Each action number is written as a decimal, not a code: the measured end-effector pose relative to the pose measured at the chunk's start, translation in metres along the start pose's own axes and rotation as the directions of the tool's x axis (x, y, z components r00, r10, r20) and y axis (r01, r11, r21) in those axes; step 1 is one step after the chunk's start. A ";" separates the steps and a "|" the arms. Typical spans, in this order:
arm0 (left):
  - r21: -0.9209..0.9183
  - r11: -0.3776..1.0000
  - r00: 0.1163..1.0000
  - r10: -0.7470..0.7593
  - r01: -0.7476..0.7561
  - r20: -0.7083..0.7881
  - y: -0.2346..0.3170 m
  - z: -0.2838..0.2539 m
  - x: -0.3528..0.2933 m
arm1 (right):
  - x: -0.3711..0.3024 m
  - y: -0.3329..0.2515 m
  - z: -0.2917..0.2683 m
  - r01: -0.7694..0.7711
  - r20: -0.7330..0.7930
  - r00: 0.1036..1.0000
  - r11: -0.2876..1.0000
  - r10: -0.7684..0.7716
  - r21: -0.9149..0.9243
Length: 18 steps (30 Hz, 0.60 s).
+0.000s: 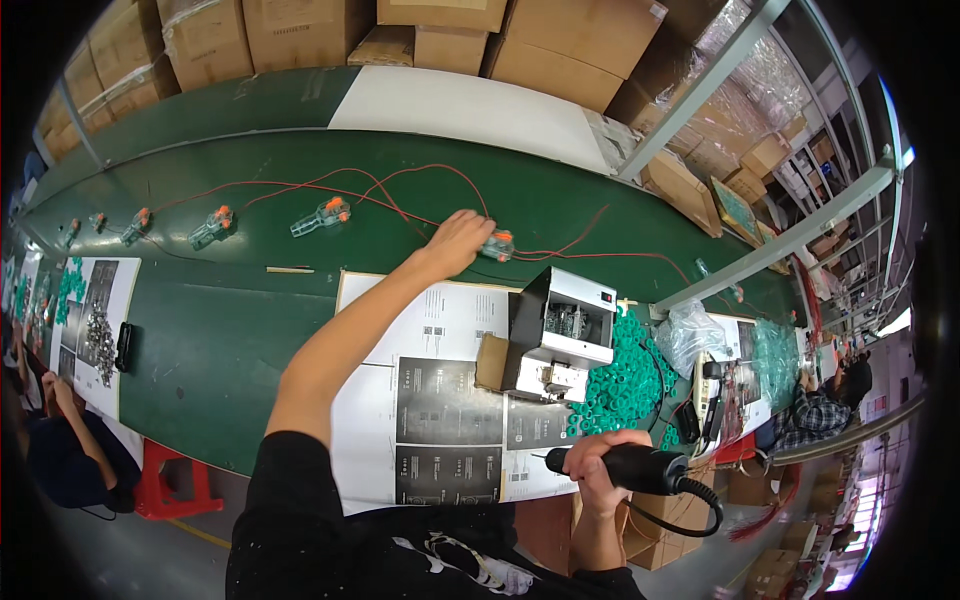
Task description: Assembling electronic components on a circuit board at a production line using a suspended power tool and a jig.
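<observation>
My left hand (458, 243) reaches across the green bench, its fingers closed around a small clear teal plastic device with orange parts (497, 245). Red wire runs near that device. In my right hand (598, 474) is a black electric screwdriver (645, 469), its tip pointing left and a coiled cord hanging from its rear. Between the hands stands a black-and-silver screw feeder (563, 335), with a cardboard piece (490, 362) against its left side. Beside the feeder lies a heap of green plastic rings (625, 385).
Several similar teal-and-orange devices (322, 216) lie in a row along the bench, with red wires (385, 195). Printed sheets (450, 400) cover the near bench edge. A metal post (700, 95) rises at right. People (75, 450) sit at left and far right. Cardboard boxes (300, 30) line the back.
</observation>
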<state>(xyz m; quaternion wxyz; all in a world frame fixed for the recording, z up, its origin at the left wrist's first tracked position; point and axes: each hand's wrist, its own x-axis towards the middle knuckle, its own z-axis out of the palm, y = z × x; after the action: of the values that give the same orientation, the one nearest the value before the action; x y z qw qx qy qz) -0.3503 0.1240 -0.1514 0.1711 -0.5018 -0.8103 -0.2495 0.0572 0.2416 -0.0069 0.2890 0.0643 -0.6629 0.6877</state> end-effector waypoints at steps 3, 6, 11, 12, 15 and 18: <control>-0.113 0.971 0.971 -0.222 0.211 -0.087 0.062 -0.074 -0.062 | -0.001 0.004 -0.001 -0.001 -0.003 1.000 1.000 0.001 -0.011; -0.114 0.924 0.923 -0.376 0.366 -0.087 0.114 -0.108 -0.166 | 0.000 0.008 0.004 0.003 0.069 0.998 0.997 -0.009 0.080; -0.378 0.824 0.900 -0.430 0.423 0.069 0.226 -0.098 -0.254 | -0.001 0.027 0.018 -0.054 0.198 0.980 0.981 0.016 0.188; -0.419 0.796 0.891 -0.448 0.437 0.077 0.241 -0.092 -0.255 | -0.002 0.032 0.024 -0.073 0.208 0.977 0.981 0.035 0.181; -0.468 0.751 0.867 -0.494 0.465 0.068 0.257 -0.085 -0.260 | -0.005 0.045 0.038 -0.114 0.228 0.971 0.981 0.076 0.158; -0.481 0.737 0.847 -0.531 0.476 0.025 0.258 -0.080 -0.264 | -0.006 0.054 0.049 -0.130 0.243 0.966 0.982 0.094 0.136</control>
<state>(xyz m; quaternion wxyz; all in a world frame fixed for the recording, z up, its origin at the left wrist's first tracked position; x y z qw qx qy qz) -0.0006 -0.0185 -0.1649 0.0164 -0.2748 -0.8194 -0.5028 0.0221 0.1960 -0.0515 0.1635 0.1293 -0.6412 0.7385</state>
